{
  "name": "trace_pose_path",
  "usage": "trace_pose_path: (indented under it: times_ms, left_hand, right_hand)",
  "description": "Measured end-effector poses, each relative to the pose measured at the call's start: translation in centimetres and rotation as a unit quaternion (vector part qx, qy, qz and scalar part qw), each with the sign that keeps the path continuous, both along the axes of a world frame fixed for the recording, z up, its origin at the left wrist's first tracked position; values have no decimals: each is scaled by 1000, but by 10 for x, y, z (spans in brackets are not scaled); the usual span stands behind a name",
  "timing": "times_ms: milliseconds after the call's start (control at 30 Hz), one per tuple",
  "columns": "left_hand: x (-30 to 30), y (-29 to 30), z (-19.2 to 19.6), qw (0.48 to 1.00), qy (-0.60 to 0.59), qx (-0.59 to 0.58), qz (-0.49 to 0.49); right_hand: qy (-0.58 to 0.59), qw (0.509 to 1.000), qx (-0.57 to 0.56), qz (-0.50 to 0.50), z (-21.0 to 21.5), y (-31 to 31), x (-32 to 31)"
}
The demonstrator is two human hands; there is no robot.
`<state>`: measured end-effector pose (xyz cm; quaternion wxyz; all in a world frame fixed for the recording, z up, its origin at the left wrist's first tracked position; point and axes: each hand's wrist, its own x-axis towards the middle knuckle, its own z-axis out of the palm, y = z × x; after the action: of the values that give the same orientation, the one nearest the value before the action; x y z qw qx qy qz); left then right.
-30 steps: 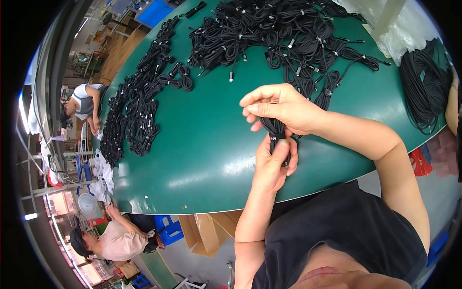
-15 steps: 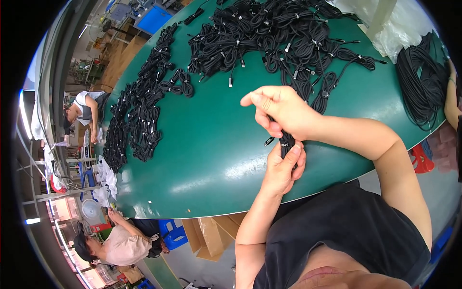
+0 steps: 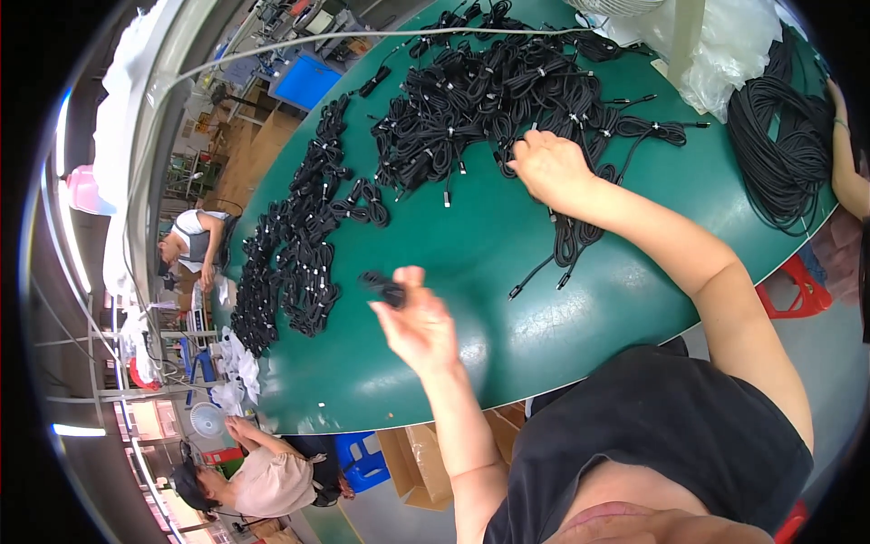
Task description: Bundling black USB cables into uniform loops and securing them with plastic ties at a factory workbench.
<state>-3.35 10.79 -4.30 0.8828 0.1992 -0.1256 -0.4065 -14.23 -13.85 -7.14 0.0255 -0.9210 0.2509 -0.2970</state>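
Observation:
My left hand [image 3: 420, 326] is raised over the green table, its fingers closed round a small coiled black cable bundle [image 3: 384, 288] blurred by motion. Farther off and to the right, my right hand [image 3: 555, 170] is at the near edge of a big heap of black cable bundles [image 3: 489, 86]. Its fingers are curled on the cables and partly hidden. From beneath this hand and wrist a black cable bundle [image 3: 567, 240] stretches toward me, with its plug ends lying on the table.
Rows of tied cable bundles [image 3: 304, 245] lie along the left of the green table [image 3: 362, 399]. At the right stand a large black cable coil [image 3: 775, 150] and clear plastic bags [image 3: 716, 59]. Two people work at the left. Cardboard boxes [image 3: 417, 467] and a red stool [image 3: 797, 288] are below.
My hands have parted. The left has swung leftward with its cable bundle; the right has moved away from me to the heap. One bundle there now lies closer to me.

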Motion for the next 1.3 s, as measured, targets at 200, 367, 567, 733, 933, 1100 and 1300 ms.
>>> trace_pose_path:
  times_ms: [200, 367, 567, 733, 933, 1100, 1300]
  left_hand:
    - [6, -39, 10, 977, -44, 197, -63]
    - [-11, -81, -25, 926, 37, 327, -183]
    - [-16, -82, -12, 978, 12, 174, -118]
    - [-16, -73, -1, 983, -99, 155, 5]
    - [-32, -66, 1, 965, -183, 167, 89]
    - [-52, -60, -5, 978, -157, 133, 34]
    - [-45, -60, 5, 971, -170, 144, 88]
  right_hand:
    - [60, 997, 55, 16, -7, -11, 0]
    - [31, 865, 448, 221, 54, 0, -23]
    - [84, 867, 343, 352, 68, 24, -33]
    - [82, 901, 263, 334, 61, 33, -23]
    - [-19, 918, 252, 305, 56, 58, -32]
    - [-73, 936, 220, 264, 55, 78, -34]
    - [-13, 942, 227, 245, 55, 73, -48]
